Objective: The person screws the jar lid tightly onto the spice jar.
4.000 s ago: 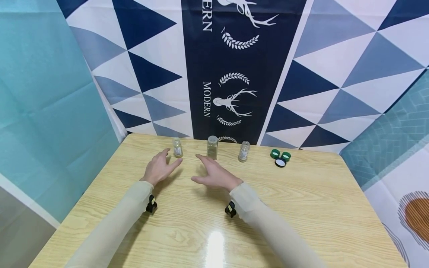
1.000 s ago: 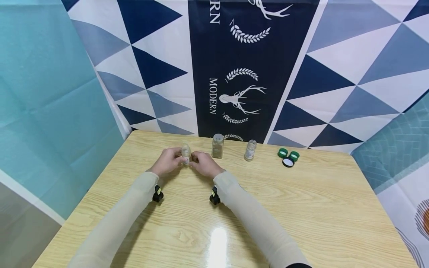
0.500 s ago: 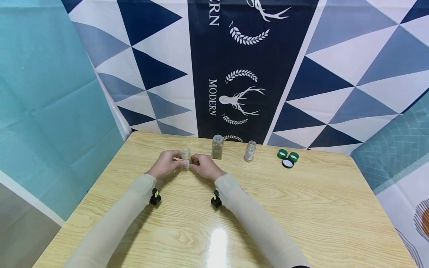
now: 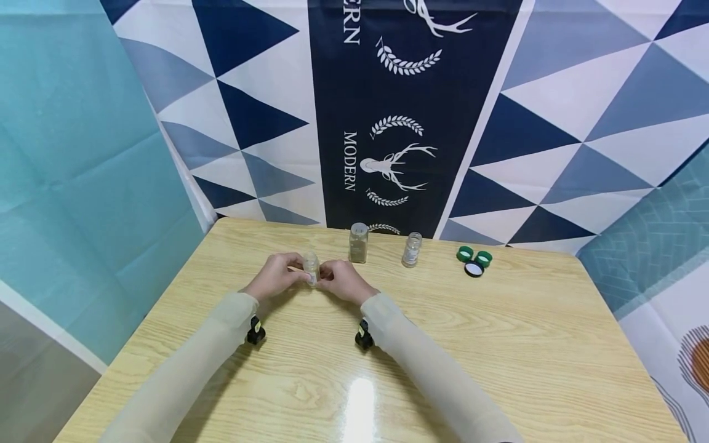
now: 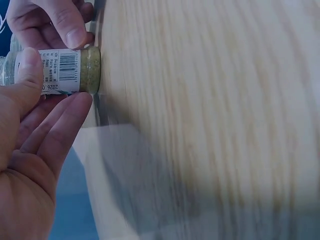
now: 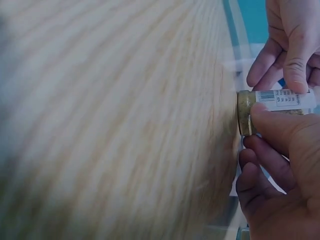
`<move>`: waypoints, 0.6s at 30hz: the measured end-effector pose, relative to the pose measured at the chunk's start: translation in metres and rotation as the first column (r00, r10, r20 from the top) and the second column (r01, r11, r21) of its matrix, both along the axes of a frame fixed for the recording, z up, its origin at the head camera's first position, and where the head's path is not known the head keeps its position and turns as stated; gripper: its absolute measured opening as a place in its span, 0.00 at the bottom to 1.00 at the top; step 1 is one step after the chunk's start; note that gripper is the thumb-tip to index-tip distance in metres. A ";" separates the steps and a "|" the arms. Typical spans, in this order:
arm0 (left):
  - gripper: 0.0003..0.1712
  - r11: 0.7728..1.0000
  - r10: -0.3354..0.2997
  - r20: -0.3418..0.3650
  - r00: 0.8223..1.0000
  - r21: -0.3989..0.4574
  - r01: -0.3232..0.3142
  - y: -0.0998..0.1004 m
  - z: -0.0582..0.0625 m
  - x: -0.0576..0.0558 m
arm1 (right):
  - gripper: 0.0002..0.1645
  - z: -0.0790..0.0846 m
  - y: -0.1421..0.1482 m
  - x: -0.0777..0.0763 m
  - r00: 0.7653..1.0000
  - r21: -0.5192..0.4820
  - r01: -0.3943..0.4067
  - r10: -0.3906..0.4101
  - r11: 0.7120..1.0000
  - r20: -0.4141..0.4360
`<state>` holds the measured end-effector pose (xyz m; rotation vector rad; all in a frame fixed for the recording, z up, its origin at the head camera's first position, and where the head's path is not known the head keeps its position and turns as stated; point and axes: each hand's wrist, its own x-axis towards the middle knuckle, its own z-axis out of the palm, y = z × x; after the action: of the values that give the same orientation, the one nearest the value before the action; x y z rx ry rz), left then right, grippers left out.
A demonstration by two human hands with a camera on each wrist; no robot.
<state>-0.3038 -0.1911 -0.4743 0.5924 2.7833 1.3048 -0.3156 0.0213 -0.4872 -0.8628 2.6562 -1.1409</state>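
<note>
Both hands hold a small clear glass spice jar at the back left of the table. Its white barcode label and greenish-brown contents at the base show in the left wrist view. My left hand pinches it by the label, thumb on one side and fingers on the other. Lower down, my right hand grips the jar near its base between thumb and fingers. The jar stands upright, its base right at the tabletop. In the head view the fingers partly cover it.
Right of the hands stand a squarish jar with dark contents and a clear labelled jar. Farther right lie two green lids and a black-rimmed lid with a white inside. A patterned cloth hangs behind the table.
Four seconds ago both hands were open and apart, with the jar standing near the back edge. Now both hold it, and it has come a little toward me and to the right.
</note>
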 end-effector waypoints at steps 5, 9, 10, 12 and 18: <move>0.12 1.000 -0.018 -0.006 1.000 0.011 0.018 0.005 -0.001 0.004 | 0.15 -0.001 0.006 0.005 1.000 0.006 0.008 -0.008 1.000 -0.006; 0.12 0.999 -0.030 -0.008 1.000 0.031 0.030 0.010 -0.003 0.006 | 0.14 -0.002 0.012 0.007 1.000 0.005 0.006 -0.006 1.000 -0.004; 0.12 0.999 -0.033 -0.007 0.999 0.037 0.034 0.011 -0.004 0.007 | 0.14 -0.002 0.013 0.008 1.000 0.005 0.005 -0.005 1.000 -0.004; 0.13 0.998 -0.043 -0.009 0.999 0.047 0.044 0.013 -0.006 0.008 | 0.13 -0.003 0.016 0.009 1.000 0.004 -0.001 0.001 1.000 -0.007; 0.16 0.995 -0.058 -0.015 0.998 0.074 0.059 0.021 -0.009 0.014 | 0.10 -0.002 0.026 0.015 1.000 0.020 0.002 -0.002 1.000 -0.020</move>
<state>-0.2901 -0.1699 -0.4836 0.6833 2.7152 1.4029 -0.3007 0.0468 -0.4892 -0.8735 2.6804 -1.1096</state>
